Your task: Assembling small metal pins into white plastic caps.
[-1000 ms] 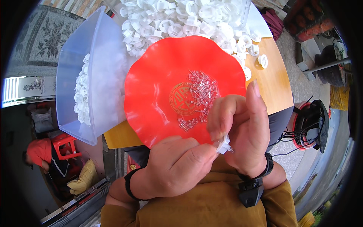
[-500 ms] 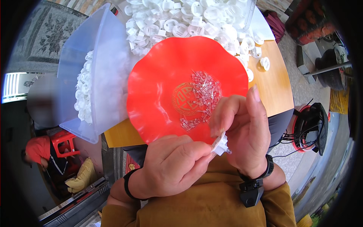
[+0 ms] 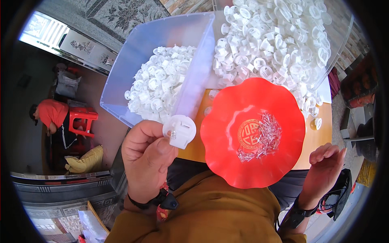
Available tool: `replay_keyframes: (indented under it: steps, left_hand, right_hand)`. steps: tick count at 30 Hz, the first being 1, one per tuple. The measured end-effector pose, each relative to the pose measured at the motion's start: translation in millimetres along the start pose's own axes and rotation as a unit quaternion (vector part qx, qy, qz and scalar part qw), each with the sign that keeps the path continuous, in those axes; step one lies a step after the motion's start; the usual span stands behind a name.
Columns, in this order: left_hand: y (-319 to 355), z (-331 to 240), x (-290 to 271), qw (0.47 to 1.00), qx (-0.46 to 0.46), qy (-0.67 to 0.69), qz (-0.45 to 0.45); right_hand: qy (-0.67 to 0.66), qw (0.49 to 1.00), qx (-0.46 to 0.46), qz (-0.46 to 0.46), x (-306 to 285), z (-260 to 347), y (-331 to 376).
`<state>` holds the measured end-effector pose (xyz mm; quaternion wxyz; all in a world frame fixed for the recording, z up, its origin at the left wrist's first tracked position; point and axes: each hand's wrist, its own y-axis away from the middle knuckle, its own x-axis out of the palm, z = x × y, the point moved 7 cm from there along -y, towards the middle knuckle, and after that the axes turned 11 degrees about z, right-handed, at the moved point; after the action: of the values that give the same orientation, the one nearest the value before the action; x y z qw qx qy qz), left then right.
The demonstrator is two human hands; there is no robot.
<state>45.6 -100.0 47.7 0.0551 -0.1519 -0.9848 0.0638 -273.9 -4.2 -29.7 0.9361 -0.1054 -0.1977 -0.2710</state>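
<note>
The round white plastic cap (image 3: 179, 130), pinched at the left hand's (image 3: 146, 160) fingertips, has been carried from the right hand (image 3: 323, 170), now empty with fingers loosely spread, toward the translucent plastic bin (image 3: 133, 52) beyond the fingertips.

A person in a mustard-brown long-sleeved top wears a thin black band on the wrist of the left hand (image 3: 148, 160) and a black strap at the right hand (image 3: 322, 170).

One red scalloped dish (image 3: 227, 133), one clear bin (image 3: 133, 56), one red stool (image 3: 83, 119), two hands
</note>
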Motion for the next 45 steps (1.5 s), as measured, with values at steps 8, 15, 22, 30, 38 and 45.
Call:
replay_keyframes:
  steps: [8, 15, 22, 30, 38, 45]
  left_hand:
    - [1.8, 4.2, -24.7, 0.995, -0.016, 0.099, -0.008]
    - [11.7, 8.4, -32.3, 0.992, -0.019, 0.123, -0.003]
    - [29.1, -30.2, -17.9, 0.844, 0.245, -0.478, -0.007]
    - [34.2, -29.7, 0.5, 0.703, 0.371, -0.605, 0.043]
    - [35.5, -21.3, 3.1, 0.680, 0.374, -0.628, 0.057]
    - [34.7, -23.9, -6.1, 0.704, 0.375, -0.601, 0.052]
  right_hand:
    - [0.029, 0.997, 0.037, -0.053, -39.4, -11.2, 5.4]
    - [0.214, 0.973, 0.069, -0.049, -65.6, -40.2, -2.8]
    - [0.240, 0.963, 0.086, -0.083, -70.6, -57.4, -10.0]
    - [0.254, 0.965, 0.052, -0.047, -71.3, -63.7, -4.2]
    - [0.254, 0.966, 0.018, -0.035, -70.6, -66.5, -1.1]
    - [0.259, 0.965, 0.006, -0.044, -66.4, -65.0, -2.6]
